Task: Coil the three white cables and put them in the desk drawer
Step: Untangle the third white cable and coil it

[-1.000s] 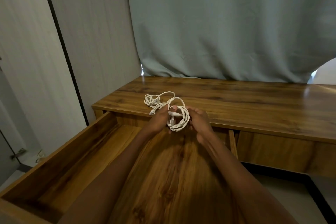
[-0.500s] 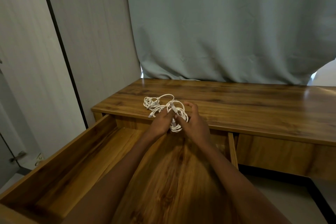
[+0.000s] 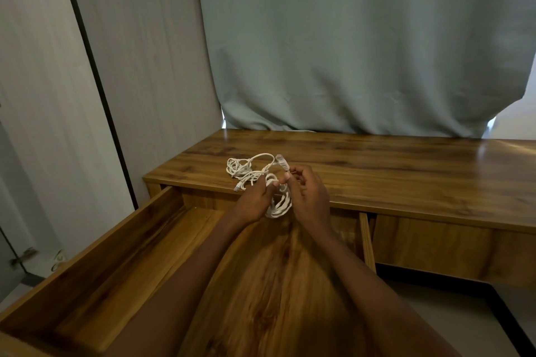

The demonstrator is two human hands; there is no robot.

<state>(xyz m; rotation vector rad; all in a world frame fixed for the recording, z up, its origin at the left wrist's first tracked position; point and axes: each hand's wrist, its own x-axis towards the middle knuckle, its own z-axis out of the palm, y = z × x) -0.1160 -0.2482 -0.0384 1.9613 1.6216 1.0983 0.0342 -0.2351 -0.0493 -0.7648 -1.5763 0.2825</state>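
Note:
Both hands hold a white cable coil [image 3: 279, 205] in the air over the desk's front edge. My left hand [image 3: 254, 202] grips the coil's left side. My right hand [image 3: 308, 197] pinches the cable just below its clear plug [image 3: 282, 162], which sticks up above the fingers. More white cable [image 3: 242, 168] lies bunched on the wooden desk top [image 3: 377, 171] just behind my hands, with a plug end near the desk edge. The desk drawer [image 3: 95, 264] is pulled out wide below my arms; I see no cable inside it.
A grey-green curtain [image 3: 348, 52] hangs behind the desk. Pale wardrobe panels [image 3: 72, 95] stand on the left. A shut drawer front [image 3: 452, 246] lies to the right of the pulled-out one, with pale floor [image 3: 449, 316] below it.
The plug end has come up out of the coil and now stands above my right fingers. Both hands shifted slightly up toward the desk edge, and the coil hangs lower between them.

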